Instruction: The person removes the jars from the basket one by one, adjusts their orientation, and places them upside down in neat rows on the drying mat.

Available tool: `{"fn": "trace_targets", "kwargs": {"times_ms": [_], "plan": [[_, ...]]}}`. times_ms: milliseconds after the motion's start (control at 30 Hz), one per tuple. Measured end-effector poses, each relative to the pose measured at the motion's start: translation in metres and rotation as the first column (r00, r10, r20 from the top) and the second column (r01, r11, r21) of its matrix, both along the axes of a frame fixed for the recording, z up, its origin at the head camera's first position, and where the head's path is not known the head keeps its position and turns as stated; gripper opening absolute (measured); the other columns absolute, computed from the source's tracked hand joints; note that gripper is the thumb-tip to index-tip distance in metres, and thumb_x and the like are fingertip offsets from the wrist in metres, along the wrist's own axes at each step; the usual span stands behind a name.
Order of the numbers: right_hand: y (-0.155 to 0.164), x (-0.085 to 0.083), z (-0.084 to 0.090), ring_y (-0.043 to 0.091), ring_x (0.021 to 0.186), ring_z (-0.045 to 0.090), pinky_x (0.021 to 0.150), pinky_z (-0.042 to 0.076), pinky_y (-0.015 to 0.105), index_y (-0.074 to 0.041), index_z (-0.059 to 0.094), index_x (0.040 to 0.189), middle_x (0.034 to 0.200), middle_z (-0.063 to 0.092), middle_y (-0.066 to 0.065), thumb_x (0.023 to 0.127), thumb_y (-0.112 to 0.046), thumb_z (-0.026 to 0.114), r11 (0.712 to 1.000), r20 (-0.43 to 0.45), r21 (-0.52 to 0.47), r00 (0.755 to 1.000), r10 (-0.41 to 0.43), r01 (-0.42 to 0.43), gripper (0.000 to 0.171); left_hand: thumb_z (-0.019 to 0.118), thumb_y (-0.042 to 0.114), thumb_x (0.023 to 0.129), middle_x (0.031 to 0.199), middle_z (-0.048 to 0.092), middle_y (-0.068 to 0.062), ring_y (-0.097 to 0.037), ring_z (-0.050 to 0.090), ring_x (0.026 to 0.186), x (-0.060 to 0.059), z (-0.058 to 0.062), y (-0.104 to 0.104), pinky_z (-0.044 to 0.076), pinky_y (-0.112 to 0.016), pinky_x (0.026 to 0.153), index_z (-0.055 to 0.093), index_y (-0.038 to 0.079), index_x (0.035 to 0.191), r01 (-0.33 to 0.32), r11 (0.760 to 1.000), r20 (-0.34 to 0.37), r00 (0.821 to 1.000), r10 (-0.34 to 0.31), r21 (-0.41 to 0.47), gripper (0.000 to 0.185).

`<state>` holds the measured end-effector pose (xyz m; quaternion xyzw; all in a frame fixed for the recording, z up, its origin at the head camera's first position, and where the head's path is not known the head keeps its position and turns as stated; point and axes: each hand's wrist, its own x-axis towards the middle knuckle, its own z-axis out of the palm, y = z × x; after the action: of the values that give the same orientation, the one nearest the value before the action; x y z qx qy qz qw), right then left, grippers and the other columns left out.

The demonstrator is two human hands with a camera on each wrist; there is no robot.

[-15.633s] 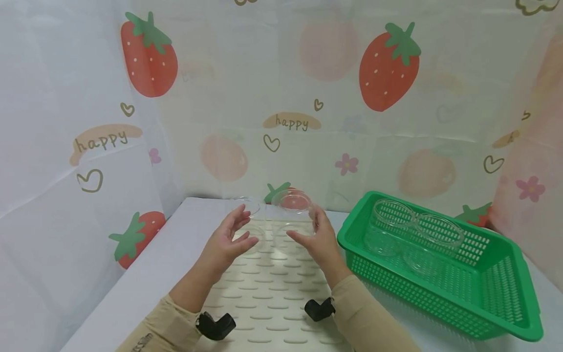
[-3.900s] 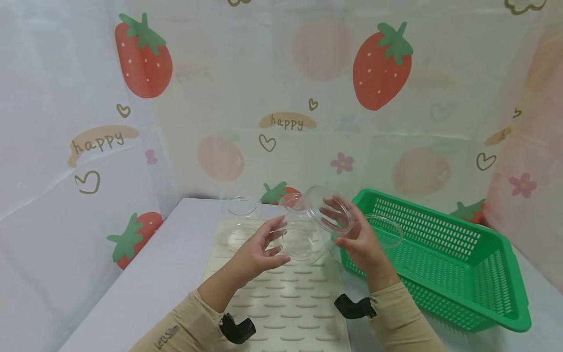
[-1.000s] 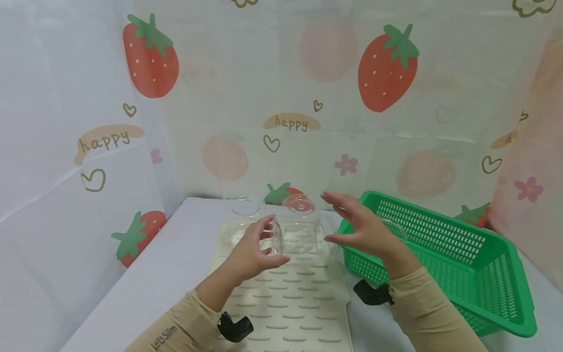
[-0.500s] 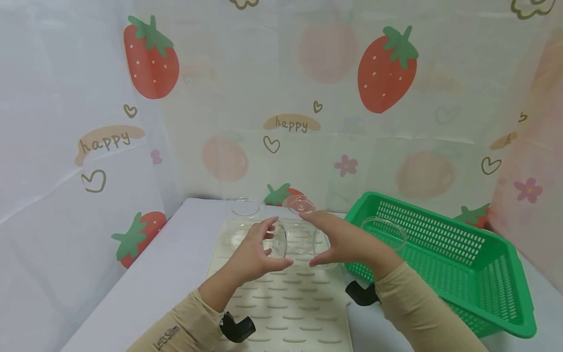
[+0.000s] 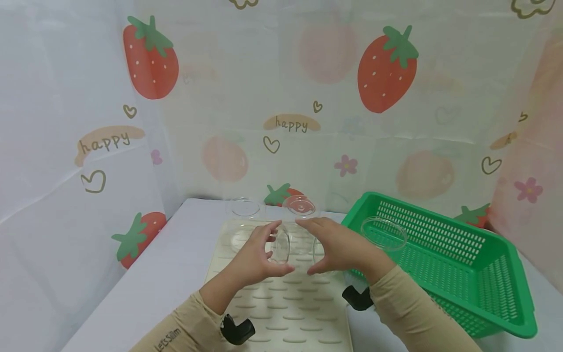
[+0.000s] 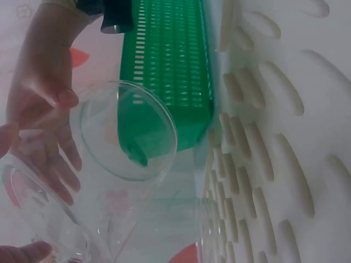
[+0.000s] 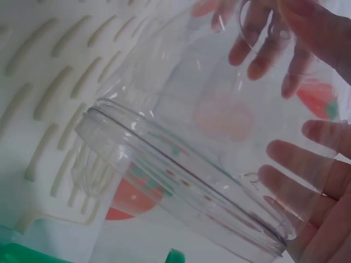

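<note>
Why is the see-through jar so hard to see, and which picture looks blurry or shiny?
Head view: sharp and evenly lit, but the clear jar nearly vanishes between the left hand and right hand. Left wrist view: so close that the jar's rim is soft, and the green basket shows through it. Right wrist view: bright glints on the rim, with fingers wavy through the plastic.

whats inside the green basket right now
One clear jar stands at the near-left end of the green basket; the rest shows bare mesh. The right hand hides the corner beside it.
</note>
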<state>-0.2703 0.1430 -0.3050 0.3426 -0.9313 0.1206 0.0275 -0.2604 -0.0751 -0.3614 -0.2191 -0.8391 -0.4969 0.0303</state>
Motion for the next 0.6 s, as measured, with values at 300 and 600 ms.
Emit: {"fn": "trace_targets", "kwargs": {"times_ms": [300,600], "plan": [[0.002,-0.001,-0.003,0.021,0.118,0.045,0.095,0.044,0.039,-0.013,0.041,0.136,0.128,0.049,0.005,0.060,-0.043,0.083,0.998,-0.104,-0.048,0.994,0.033,-0.038,0.093,0.083,0.029,0.065,0.137,0.032,-0.010,-0.026,0.038,0.124,0.002,0.004,-0.004,0.044,-0.038,0.094,0.026,0.013,0.143,0.038,0.998,-0.007,0.999,-0.038,0.046,0.097],[0.006,-0.008,-0.004,0.021,0.119,0.044,0.095,0.044,0.041,-0.011,0.040,0.137,0.132,0.047,0.003,0.060,-0.046,0.082,0.984,-0.067,-0.175,0.997,0.027,-0.038,0.094,0.083,0.026,0.065,0.144,0.026,-0.003,-0.023,0.034,0.129,0.000,0.008,-0.012,0.042,-0.038,0.098,0.024,0.016,0.144,0.040,0.993,0.029,0.999,-0.044,0.110,0.098]]}}
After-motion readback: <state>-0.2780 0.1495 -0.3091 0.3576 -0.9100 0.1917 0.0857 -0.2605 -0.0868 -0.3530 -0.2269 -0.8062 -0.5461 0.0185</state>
